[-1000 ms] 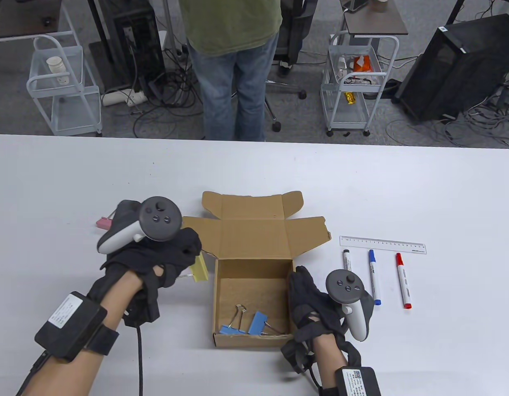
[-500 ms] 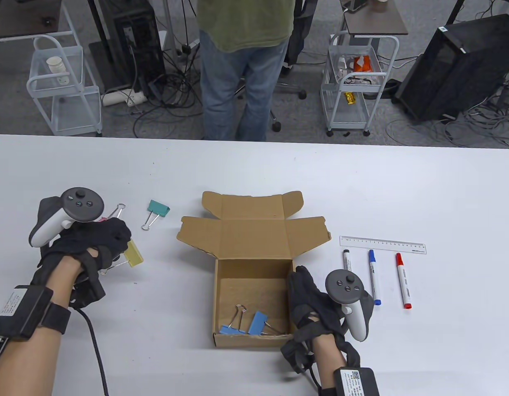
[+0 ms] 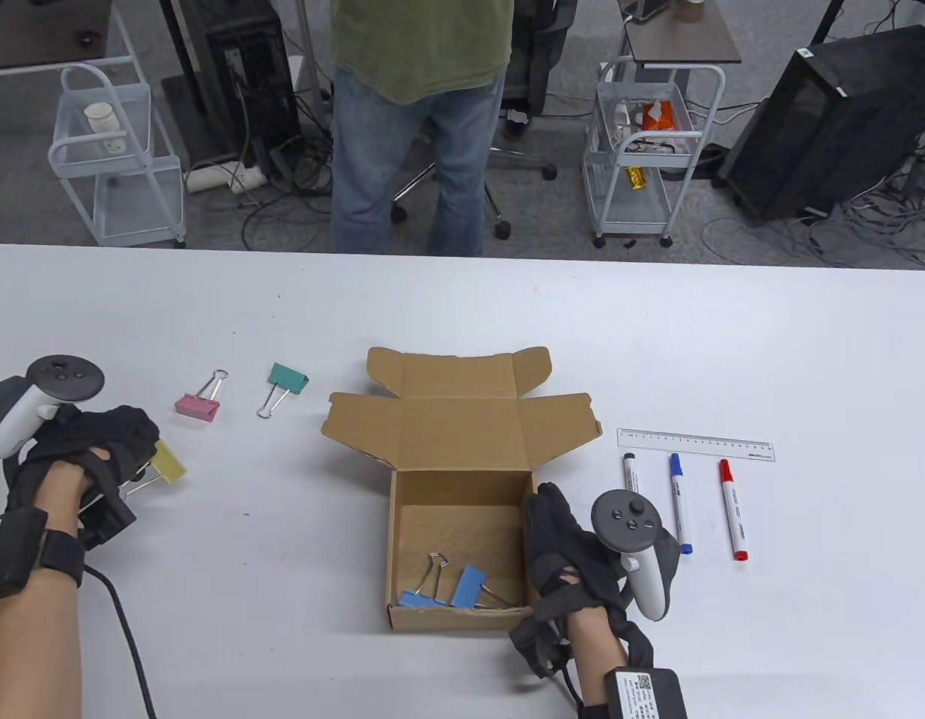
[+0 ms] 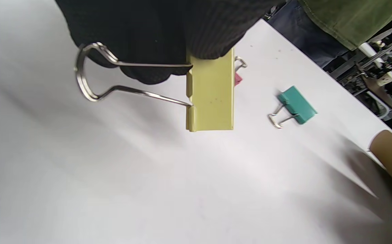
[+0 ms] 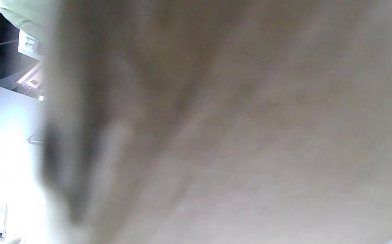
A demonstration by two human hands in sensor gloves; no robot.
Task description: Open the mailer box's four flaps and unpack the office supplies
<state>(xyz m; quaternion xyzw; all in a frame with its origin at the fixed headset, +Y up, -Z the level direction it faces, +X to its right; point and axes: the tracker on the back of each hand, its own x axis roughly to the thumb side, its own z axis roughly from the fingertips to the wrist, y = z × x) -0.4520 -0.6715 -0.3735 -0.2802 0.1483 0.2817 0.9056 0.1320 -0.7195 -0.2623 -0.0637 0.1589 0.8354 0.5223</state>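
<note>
Table view: we see left hand (image 3: 95,464) grasping yellow binder clip (image 3: 168,462) at far left of counter (image 3: 462,314). Right hand (image 3: 563,558) rests on right wall of open mailer box (image 3: 456,479); grip we cannot tell. Two blue binder clips (image 3: 451,592) inside box.

Left wrist view: fingers (image 4: 169,30) pinch yellow clip above counter.

Right wrist view: we see blurred cardboard only.

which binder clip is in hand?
The yellow clip, held by the left hand. Pink and teal lie on the table; two blue stay boxed.
</note>
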